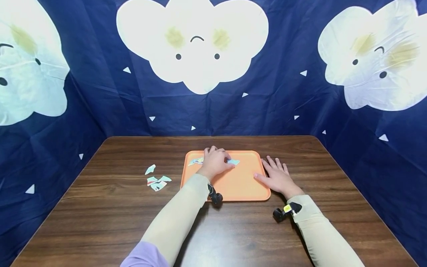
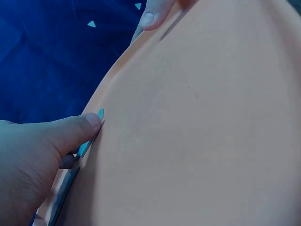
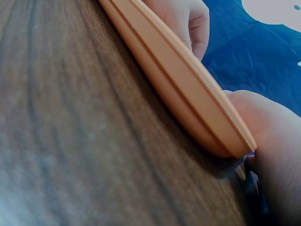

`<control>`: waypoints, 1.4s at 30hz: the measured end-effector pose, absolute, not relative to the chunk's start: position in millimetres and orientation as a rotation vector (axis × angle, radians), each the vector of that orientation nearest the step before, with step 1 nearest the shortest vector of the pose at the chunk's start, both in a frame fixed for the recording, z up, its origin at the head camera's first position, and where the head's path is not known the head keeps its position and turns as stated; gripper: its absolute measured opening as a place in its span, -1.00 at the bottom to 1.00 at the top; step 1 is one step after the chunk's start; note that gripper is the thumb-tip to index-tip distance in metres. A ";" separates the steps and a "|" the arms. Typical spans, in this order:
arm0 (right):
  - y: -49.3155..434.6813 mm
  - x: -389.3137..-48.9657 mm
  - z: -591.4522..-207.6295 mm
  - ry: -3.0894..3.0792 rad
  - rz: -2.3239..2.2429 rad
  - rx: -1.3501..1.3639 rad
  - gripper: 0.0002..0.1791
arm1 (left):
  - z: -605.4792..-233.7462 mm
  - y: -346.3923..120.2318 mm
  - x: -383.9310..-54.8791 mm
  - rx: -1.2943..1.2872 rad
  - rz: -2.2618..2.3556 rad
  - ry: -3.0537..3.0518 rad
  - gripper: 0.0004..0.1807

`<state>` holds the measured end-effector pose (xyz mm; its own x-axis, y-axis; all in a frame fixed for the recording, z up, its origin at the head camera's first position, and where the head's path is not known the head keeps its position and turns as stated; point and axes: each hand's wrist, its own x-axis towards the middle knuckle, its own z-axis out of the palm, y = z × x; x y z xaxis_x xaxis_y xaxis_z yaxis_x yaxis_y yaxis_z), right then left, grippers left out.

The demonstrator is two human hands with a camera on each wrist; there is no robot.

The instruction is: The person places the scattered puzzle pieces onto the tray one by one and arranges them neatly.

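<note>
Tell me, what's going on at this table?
A person is handling thin patterned pieces on an orange tray. Their left hand appears to pinch a pale blue piece near the tray's far edge. The right hand lies spread at the tray's right edge. A few loose pieces lie on the table, left of the tray.

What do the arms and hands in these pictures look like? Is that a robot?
They are a person's. The left hand and right hand are ungloved. The left sleeve and right sleeve are pale cream; a purple sleeve shows higher on the left arm. Each wrist wears a small black device, the right one with a yellow patch.
</note>
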<state>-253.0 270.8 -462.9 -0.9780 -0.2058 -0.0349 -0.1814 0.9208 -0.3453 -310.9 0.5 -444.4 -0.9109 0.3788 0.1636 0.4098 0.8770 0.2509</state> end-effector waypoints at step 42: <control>272.6 -252.9 -465.4 3.034 -0.563 -0.329 0.03 | -411.8 -156.1 -293.9 -0.373 -0.773 -2.665 -0.59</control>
